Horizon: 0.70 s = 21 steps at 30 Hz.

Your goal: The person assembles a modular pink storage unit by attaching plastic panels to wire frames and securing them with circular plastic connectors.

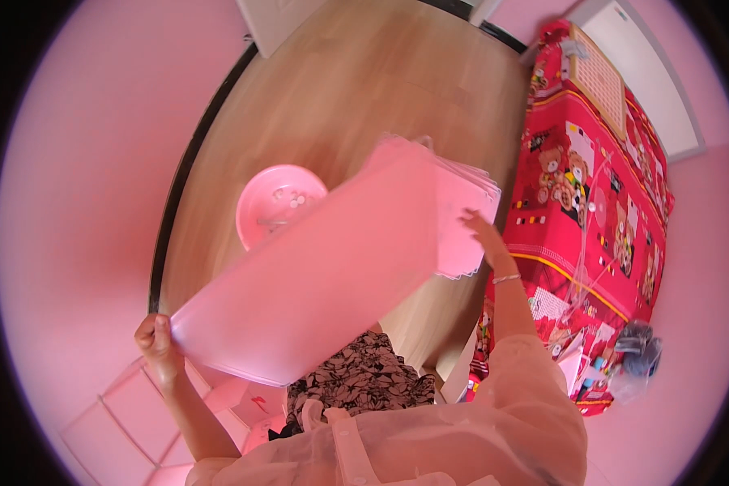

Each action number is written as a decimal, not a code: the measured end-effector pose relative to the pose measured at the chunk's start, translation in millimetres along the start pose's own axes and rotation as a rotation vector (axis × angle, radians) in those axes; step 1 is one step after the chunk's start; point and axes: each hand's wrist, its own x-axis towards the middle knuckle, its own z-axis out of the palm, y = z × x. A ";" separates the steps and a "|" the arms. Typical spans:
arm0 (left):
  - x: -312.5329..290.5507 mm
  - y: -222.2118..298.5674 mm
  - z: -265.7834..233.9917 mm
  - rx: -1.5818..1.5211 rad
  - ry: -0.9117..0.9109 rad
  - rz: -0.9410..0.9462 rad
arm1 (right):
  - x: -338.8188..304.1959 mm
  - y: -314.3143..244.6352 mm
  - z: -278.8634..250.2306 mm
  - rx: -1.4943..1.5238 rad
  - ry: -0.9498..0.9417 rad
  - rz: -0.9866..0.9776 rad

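Note:
A long, pale pink panel (308,275), smooth and thin, stretches slantwise in front of my body. My left hand (160,340) pinches its near left corner, thumb on top. At its far right end are several more pink panels (464,219) with thin wire-like edges, gathered in a layered stack. My right hand (484,235) lies over the right side of that stack with fingers stretched out and apart. I cannot tell whether its fingers press on the panels or hover just above them.
A pink basin (251,209) with small pale items stands on the wooden floor (364,73) beyond the panel. To the right is a table with a red bear-patterned cover (575,211), carrying plastic bags (636,356). A pink rack (113,405) stands at lower left.

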 end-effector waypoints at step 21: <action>-29.4 -184.5 196.9 0.226 -0.656 -0.654 | -19.4 136.6 11.6 0.202 0.399 -0.004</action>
